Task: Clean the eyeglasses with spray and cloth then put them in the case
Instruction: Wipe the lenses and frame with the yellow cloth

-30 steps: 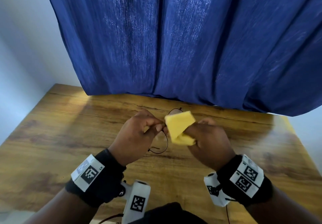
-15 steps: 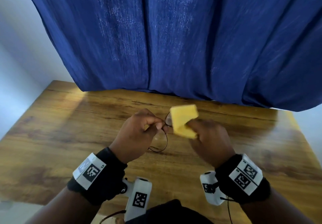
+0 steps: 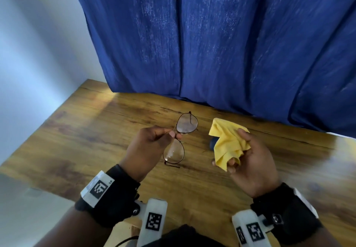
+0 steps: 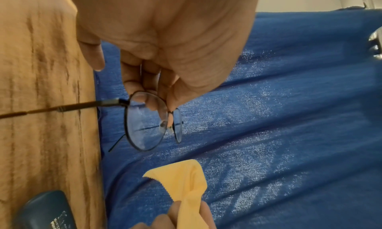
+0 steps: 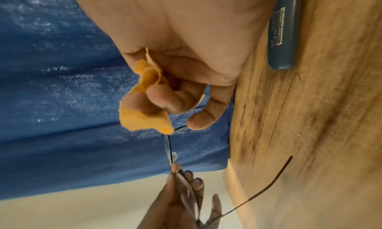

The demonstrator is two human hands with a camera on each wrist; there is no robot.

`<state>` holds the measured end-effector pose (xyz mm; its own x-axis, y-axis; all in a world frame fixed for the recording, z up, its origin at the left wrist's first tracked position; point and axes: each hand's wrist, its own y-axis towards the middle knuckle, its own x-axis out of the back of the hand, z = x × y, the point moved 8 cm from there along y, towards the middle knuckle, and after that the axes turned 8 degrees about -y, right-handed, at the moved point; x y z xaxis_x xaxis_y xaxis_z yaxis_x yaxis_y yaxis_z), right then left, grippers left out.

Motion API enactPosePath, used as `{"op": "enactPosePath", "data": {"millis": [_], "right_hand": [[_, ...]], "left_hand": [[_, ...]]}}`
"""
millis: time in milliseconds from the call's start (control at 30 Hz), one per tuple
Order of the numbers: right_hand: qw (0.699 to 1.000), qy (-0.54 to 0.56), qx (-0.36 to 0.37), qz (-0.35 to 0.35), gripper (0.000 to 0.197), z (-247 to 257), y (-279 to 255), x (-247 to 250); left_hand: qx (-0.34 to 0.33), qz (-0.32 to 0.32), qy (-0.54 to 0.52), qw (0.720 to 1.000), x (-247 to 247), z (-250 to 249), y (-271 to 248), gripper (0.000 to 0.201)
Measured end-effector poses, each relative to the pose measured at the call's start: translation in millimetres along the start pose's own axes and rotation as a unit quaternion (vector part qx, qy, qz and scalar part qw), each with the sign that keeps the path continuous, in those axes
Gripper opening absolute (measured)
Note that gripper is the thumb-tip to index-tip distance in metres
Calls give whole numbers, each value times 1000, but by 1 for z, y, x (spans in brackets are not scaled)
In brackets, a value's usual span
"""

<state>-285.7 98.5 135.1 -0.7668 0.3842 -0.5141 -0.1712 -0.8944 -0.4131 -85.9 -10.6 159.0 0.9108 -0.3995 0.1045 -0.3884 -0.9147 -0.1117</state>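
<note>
Both hands were held above the worktop [image 3: 96,141]: the eyeglasses [image 3: 179,137] were pinched at the bridge by the left hand [image 3: 148,146], the yellow cloth [image 3: 229,142] bunched in the right hand's [image 3: 250,160] grip.

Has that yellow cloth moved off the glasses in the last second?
Yes. The yellow cloth, gripped by the right hand, has shifted rightward along the table, clear of the glasses pinched by the left hand.

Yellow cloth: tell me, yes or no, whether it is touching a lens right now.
No: in the head view the yellow cloth sits bunched in the right hand, clear of the eyeglasses pinched by the left hand.
</note>
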Motion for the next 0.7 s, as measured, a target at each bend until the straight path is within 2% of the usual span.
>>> {"op": "enactPosePath", "data": {"millis": [100,133,167,200,233,267,300,367,400,433,467,533,567,600,633,700], "right_hand": [[999,-35,0,23,49,-7,2,-16],[996,-90,6,5,49,-10,4,-19],[981,-190,19,-31,47,-11,4,-18],[942,-325,39,-77,47,-9,4,-16],[879,-458,69,-117,51,-6,5,-18],[812,-555,101,-150,53,-3,5,-20],[768,-598,134,-185,48,1,4,-25],[735,-603,191,-245,32,9,0,-33],[730,-601,202,-253,29,10,1,-38],[744,-590,199,-244,30,8,2,-43],[776,-558,182,-232,32,2,7,-45],[880,-409,137,-198,25,-12,13,-55],[914,-333,124,-198,22,-16,14,-61],[925,-293,133,-203,21,-14,14,-68],[915,-302,170,-208,21,-7,12,-77],[849,-399,279,-207,26,15,2,-110]], "left_hand": [[3,1,-18,1000,11,2,-1,28],[5,6,-21,1000,16,3,0,26],[6,12,-24,1000,20,4,2,25],[6,15,-28,999,25,4,4,26],[5,20,-32,999,32,5,7,27],[4,25,-35,999,38,6,10,28],[3,33,-38,999,45,8,14,30],[1,40,-43,998,56,9,20,30],[1,44,-44,998,64,11,24,30],[1,48,-43,998,69,12,28,29],[1,54,-41,998,74,14,32,28],[4,71,-34,997,78,16,37,22],[2,86,-29,996,81,16,39,21],[0,99,-23,995,82,16,40,26],[5,111,-19,994,84,19,42,29],[3,130,-8,991,86,18,44,24]]}}
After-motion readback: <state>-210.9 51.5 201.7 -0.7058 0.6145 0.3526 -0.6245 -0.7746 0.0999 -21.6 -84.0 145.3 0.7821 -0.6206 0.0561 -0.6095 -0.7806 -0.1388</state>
